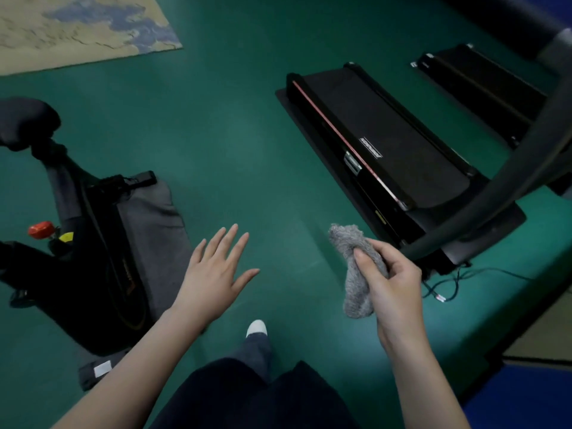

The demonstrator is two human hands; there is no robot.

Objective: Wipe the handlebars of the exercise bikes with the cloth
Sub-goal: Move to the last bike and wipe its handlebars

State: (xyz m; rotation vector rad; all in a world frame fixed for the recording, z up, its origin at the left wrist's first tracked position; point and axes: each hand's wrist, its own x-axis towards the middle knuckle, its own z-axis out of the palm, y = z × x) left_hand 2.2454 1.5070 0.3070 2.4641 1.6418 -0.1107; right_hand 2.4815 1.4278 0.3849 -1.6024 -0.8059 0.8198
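Note:
My right hand [391, 283] grips a bunched grey cloth [356, 267] over the green floor, just left of a dark padded bar [501, 181] that slants up to the right. My left hand [213, 274] hovers with fingers spread flat and holds nothing. At the left stands a black exercise bike [93, 243] with its saddle [26, 122] at the far left and a red knob [40, 230] on its frame. The bike's handlebars are out of view.
A black treadmill [387, 144] lies on a mat at the right, a second one [476, 88] behind it. Cables [448, 289] trail on the floor by its near end. A grey mat [154, 218] lies under the bike. A patterned rug [77, 26] lies at the top left.

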